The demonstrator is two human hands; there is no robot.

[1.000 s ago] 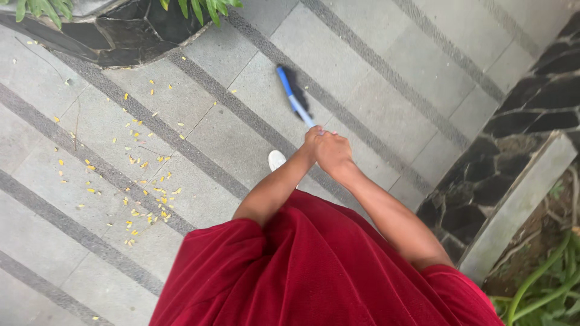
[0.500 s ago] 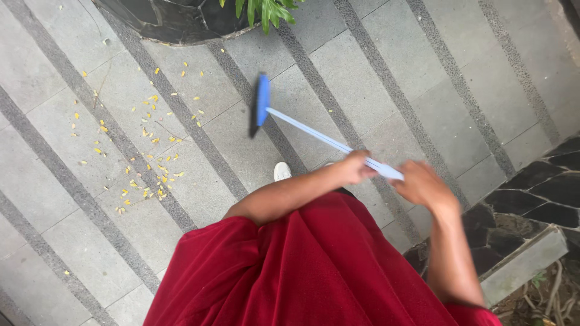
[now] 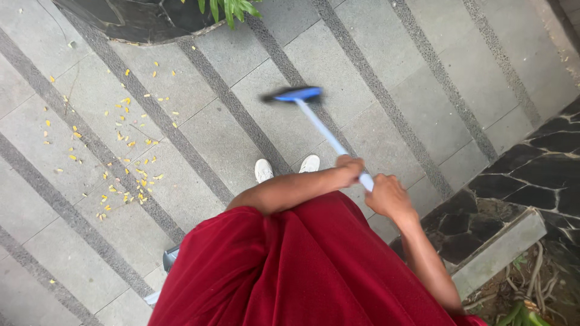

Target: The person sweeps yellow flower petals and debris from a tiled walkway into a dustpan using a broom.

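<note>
I look down at my red garment and white shoes [image 3: 264, 169] on grey paving. Both hands grip the pale handle of a blue-headed broom [image 3: 297, 94]. My left hand [image 3: 348, 169] holds the handle lower down, and my right hand [image 3: 388, 195] holds its upper end. The broom head hovers or rests on a slab ahead of my feet, blurred by motion. Several yellow petals [image 3: 124, 145] lie scattered on the slabs to the left of the broom.
A dark stone planter edge [image 3: 139, 24] with green leaves sits at the top. A black stone border [image 3: 531, 175] and a concrete kerb [image 3: 501, 247] run along the right, with soil and plants beyond.
The broom head has swung from the left toward the centre-right, away from the petals. My view has shifted, and both hands stay on the handle.
</note>
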